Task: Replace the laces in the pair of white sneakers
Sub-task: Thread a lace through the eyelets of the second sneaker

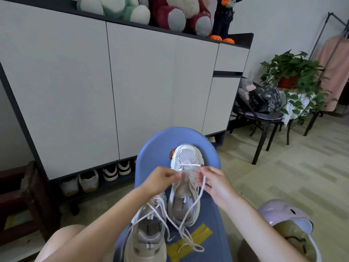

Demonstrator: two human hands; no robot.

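Both hands pinch a white lace (201, 188): left hand (160, 179), right hand (213, 181), threading the far sneaker (186, 167), toe pointing away.

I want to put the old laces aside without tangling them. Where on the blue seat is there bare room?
Bare blue seat shows beyond the toe of the far sneaker and along its left edge. A patch also lies right of the yellow cloth. The middle is crowded: near sneaker, loose white lace, both hands.
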